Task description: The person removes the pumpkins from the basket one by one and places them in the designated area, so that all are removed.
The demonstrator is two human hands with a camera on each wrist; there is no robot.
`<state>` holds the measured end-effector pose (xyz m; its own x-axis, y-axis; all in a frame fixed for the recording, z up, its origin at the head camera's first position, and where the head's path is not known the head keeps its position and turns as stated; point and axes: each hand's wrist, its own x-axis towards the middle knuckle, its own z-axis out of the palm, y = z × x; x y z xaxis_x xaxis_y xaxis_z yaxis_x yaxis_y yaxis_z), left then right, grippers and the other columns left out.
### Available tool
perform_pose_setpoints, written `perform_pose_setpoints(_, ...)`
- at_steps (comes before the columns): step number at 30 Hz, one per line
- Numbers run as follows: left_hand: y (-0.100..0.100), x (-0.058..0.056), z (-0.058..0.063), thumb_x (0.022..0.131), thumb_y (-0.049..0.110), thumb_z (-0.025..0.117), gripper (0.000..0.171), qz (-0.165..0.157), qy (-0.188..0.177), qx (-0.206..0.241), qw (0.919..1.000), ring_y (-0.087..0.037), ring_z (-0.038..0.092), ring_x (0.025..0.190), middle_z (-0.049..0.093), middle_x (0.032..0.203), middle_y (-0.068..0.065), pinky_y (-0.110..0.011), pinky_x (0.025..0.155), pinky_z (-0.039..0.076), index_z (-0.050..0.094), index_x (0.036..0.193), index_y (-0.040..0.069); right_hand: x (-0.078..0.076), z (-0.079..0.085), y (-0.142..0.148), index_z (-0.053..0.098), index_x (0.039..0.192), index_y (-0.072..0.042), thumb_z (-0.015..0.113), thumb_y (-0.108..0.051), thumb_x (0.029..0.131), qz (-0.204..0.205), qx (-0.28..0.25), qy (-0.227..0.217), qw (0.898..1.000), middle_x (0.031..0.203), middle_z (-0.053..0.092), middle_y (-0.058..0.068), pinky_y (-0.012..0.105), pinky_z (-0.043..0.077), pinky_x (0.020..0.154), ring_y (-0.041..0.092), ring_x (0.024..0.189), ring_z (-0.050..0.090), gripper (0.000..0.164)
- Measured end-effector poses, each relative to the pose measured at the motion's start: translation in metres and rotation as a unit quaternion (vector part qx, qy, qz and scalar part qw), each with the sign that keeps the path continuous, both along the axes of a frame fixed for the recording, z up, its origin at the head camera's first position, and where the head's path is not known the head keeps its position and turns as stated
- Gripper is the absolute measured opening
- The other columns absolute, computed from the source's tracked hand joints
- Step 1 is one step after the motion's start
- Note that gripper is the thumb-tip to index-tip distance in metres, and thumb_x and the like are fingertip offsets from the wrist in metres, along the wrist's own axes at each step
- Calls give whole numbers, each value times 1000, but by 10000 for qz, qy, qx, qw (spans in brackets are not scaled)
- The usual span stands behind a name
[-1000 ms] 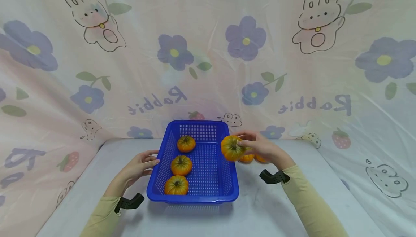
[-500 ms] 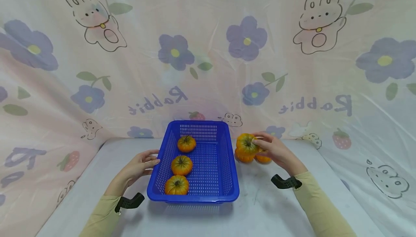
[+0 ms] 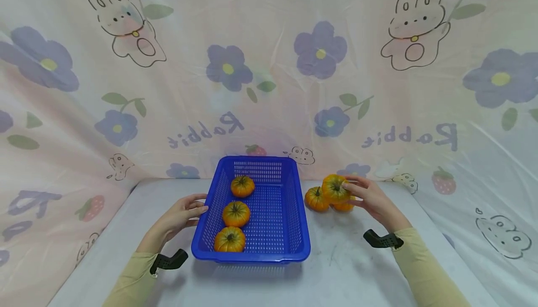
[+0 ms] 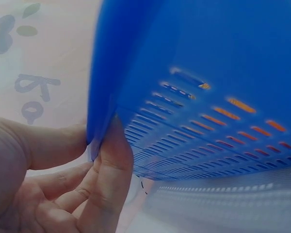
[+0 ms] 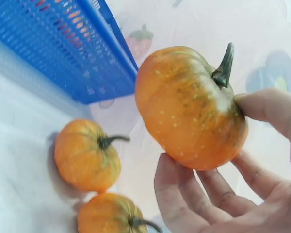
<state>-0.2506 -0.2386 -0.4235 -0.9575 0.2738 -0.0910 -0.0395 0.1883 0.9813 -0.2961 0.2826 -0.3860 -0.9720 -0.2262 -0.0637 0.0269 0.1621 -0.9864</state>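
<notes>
My right hand (image 3: 374, 199) holds a small orange pumpkin (image 5: 189, 111) with a green-tinged top and dark stem, thumb near the stem and fingers beneath. Two more pumpkins lie under and beside it on the table: one pumpkin (image 3: 317, 199) nearer the basket, another pumpkin (image 3: 343, 206) partly hidden behind the held one. The blue plastic basket (image 3: 296, 252) stands left of them. My left hand (image 3: 185, 213) pinches its left rim between thumb and fingers, as the left wrist view shows. Inside, three pumpkins (image 3: 236, 214) form a line along the left wall.
The table (image 3: 336, 269) has a white cover. A patterned cloth (image 3: 269, 96) with rabbits and flowers hangs behind and at the sides. Dark camera mounts sit on both wrists.
My right hand has carried the held pumpkin to the right, from beside the basket's right rim to over the two pumpkins on the table. The left hand and basket stay put.
</notes>
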Motion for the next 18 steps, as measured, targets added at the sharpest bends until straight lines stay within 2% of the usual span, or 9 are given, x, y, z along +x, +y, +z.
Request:
perform_pose_setpoints(6,0,0,0,96,21,60,64,6,-34,16,10000,-27,61,99,55,120,-23,-39,86,52,28,145,-3,-1,-7,21,31,144,2,58,-33,96,-154,62,168,9997,145,29,24,48,45,95,31,117,46,65)
perform_pose_setpoints(13,1,0,1,96,21,60,63,-9,-33,23,10000,-26,61,98,56,119,-22,-39,85,52,28,145,-4,-3,-13,38,28,146,-2,59,-39,95,-531,85,199,9984,148,25,25,45,46,94,35,121,43,70)
perform_pose_setpoints(18,0,0,2,96,21,59,64,-13,-38,24,10000,-26,61,98,55,120,-23,-39,85,52,27,146,-3,-5,-20,45,27,147,-2,58,-41,94,-820,5,189,9965,148,25,24,41,47,92,30,118,46,72)
